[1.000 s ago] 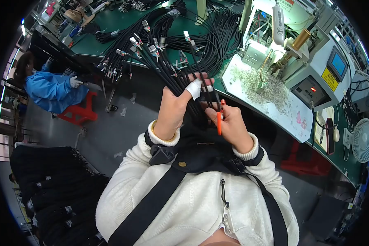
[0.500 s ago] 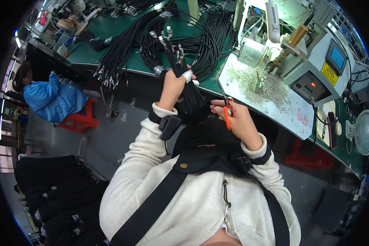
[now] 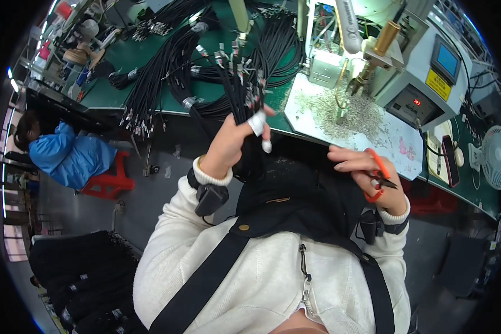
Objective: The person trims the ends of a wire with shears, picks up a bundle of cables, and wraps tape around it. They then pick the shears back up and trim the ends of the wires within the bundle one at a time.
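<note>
Far left, a person in a blue jacket sits low beside a red stool, well apart from the work. Down in the lower left corner there's a dark heap of black cables with small metal tips showing; whether it lies in a bin I can't tell. Up on the green bench, more black cable bundles fan out, their metal ends hanging over the near edge. Now the centre: the left hand is closed tight around a bundle of black wires, held just in front of the bench edge. The bundle's long axis runs nearly upright in the picture, from the fist away toward the bench, with the metal connector ends pointing up and away from the person; white tape wraps two of the fingers. Below the fist the wires drop into the dark lap. Moving right, a white tray on the bench is strewn with a scatter of tiny cut scraps, and a grey machine with a small screen stands behind it. The right hand hovers near the tray's edge, fingers loosely curled, gripping orange-handled snips, blades pointing right, well apart from the bundle. Far right, a small white fan sits on the bench.
</note>
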Motion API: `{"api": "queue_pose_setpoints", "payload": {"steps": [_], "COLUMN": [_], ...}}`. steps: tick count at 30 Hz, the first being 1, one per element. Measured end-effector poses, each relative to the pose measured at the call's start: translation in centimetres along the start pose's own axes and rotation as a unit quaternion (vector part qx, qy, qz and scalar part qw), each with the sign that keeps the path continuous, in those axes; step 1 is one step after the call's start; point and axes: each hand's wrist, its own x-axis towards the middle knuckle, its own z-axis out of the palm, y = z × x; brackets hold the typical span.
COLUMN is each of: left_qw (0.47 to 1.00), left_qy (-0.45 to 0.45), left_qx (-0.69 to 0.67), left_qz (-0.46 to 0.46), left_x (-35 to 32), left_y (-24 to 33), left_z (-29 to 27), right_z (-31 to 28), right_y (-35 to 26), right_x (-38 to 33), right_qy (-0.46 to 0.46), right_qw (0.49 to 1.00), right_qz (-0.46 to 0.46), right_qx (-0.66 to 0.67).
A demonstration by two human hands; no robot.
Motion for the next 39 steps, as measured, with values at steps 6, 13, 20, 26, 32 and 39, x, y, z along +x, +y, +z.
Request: {"api": "queue_pose_setpoints", "payload": {"steps": [6,13,20,26,32,39], "left_qw": [0.939,0.954,0.934,0.956,0.945,0.981], "left_qy": [-0.073,-0.084,-0.085,-0.056,-0.093,-0.037], "left_qx": [0.333,0.284,0.345,0.289,0.313,0.185], "left_qz": [-0.052,-0.038,0.047,-0.01,0.018,-0.048], "left_x": [-1.3,-1.4,-0.6,-0.6,-0.3,0.7], "left_y": [-1.4,-1.6,-4.5,-3.4,-4.6,-5.6], "left_z": [4.5,7.2,6.8,8.1,7.9,8.0], "right_z": [-1.5,0.8,0.6,1.5,1.3,3.2], "right_y": [-4.8,-3.2,-4.4,-3.3,-1.5,0.2], "right_x": [2.2,3.4,3.5,2.5,0.7,0.1], "right_qy": [0.138,-0.034,-0.018,0.105,0.118,0.277], "right_qw": [0.963,0.969,0.947,0.909,0.938,0.956], "right_qz": [-0.112,-0.113,-0.171,-0.191,-0.094,0.08], "right_qx": [-0.2,-0.217,-0.272,-0.356,-0.312,0.057]}}
